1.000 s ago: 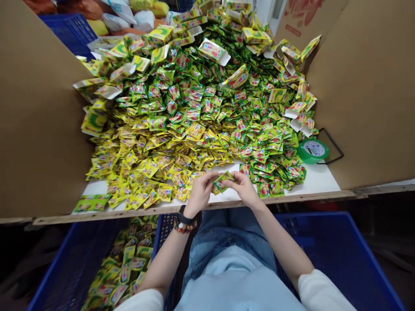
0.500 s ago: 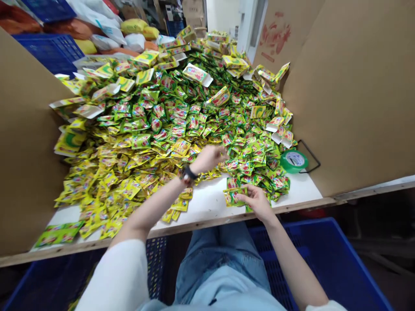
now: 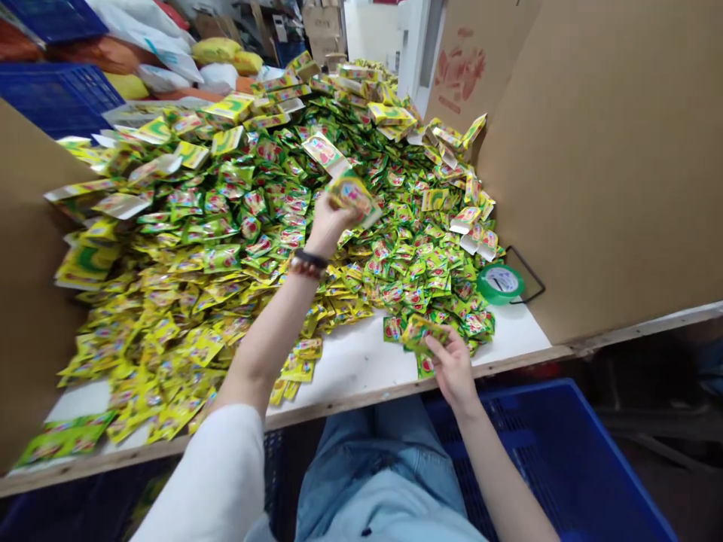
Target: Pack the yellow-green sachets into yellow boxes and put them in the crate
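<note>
My left hand [image 3: 333,218] is closed on a small yellow-green carton [image 3: 357,197], held up above the heap of packets. It wears a dark band and beads at the wrist. Low over the table's front edge, my right hand [image 3: 453,363] pinches yellow and green sachets [image 3: 421,332] between thumb and fingers; how many I cannot tell. Beneath them, green sachets [image 3: 394,329] lie on the white tabletop [image 3: 361,361]. Yellow sachets [image 3: 186,331] spread across the left of the heap, green ones [image 3: 412,263] to the right and behind.
Small cartons [image 3: 395,117] lie on top of the heap. Cardboard walls [image 3: 610,165] stand on both sides. Green tape [image 3: 501,284] sits at the right beside a black wire frame [image 3: 534,275]. A blue crate [image 3: 565,452] is below the table edge; sacks [image 3: 218,51] are behind.
My left hand has moved up and away from me over the heap and now holds a carton. My right hand stays near the front edge, its sachets tilted differently. The view has shifted slightly.
</note>
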Demonstrator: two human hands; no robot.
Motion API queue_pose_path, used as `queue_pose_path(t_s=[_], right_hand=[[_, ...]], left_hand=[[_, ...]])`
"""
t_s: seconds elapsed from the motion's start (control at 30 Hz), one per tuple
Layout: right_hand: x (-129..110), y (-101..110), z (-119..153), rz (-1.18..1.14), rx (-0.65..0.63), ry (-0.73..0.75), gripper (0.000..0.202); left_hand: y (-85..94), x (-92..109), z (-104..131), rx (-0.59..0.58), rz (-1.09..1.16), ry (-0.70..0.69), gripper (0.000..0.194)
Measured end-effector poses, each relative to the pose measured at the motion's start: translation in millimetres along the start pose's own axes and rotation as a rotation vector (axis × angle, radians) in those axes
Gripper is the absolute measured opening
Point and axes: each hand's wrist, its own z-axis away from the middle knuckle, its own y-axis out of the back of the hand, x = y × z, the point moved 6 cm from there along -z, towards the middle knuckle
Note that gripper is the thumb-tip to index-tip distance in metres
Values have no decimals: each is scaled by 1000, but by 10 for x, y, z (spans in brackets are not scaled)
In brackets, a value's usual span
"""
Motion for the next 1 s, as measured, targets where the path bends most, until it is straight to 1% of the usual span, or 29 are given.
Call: queue_pose_path(t_s=[0.03,0.07,0.13,0.17,0.23,0.27,0.3,0.33,0.37,0.4,0.43,0.47,0.5,0.53,0.57,0.6,0.63,0.67,0.7,0.8,0.87,0.93,1.0], right_hand=[[-28,-67,-18,-55,-5,1,32],[-57,-141,-29,-103,-13,6,32],[-87,-313,-21,-147,-75,-21,32],[-85,-389,-3,-150,-111,-46,33],[-55,-488,49,-125,-166,-100,33],[-36,-503,77,-105,-177,-117,34],[-19,-496,101,-82,-174,-124,36],[-6,-472,121,-57,-165,-124,37],[3,-439,138,-32,-156,-120,38],[9,-405,152,-5,-152,-119,40],[11,-374,164,27,-159,-119,41],[10,-351,175,66,-177,-122,41],[4,-337,186,113,-207,-123,40],[-6,-335,196,170,-249,-122,39],[-23,-341,207,238,-298,-114,38],[-45,-354,217,320,-351,-98,36],[-75,-372,228,415,-401,-72,33],[-111,-395,239,523,-448,-36,30],[-156,-421,251,640,-485,12,27],[-318,-530,311,996,-535,203,17],[-393,-634,380,1189,-551,310,13],[-406,-741,456,1333,-565,379,14],[-375,-818,519,1431,-527,436,17]], left_hand=[[0,-1,358,-63,127,95,41],[6,-7,730,-97,221,193,43],[27,-51,1451,-87,353,376,45],[32,-90,1773,-72,399,452,44],[41,-200,2300,-36,442,569,40],[55,-261,2493,-16,438,604,39],[89,-317,2636,15,410,613,41],[151,-356,2727,63,352,586,46],[240,-364,2771,123,258,516,55],[330,-334,2777,162,130,412,68],[390,-272,2757,147,-24,289,81],[399,-199,2722,66,-187,167,92],[358,-142,2693,-78,-341,67,99],[288,-115,2682,-254,-477,0,99],[222,-116,2691,-417,-591,-34,94],[176,-129,2707,-530,-689,-46,85],[149,-144,2720,-580,-774,-46,77],[131,-156,2733,-585,-846,-45,70],[110,-165,2752,-566,-904,-48,65],[19,-188,2855,-465,-976,-76,58],[-43,-212,2936,-390,-954,-87,54],[-93,-247,3007,-319,-884,-86,52],[-124,-291,3063,-250,-791,-79,50]])
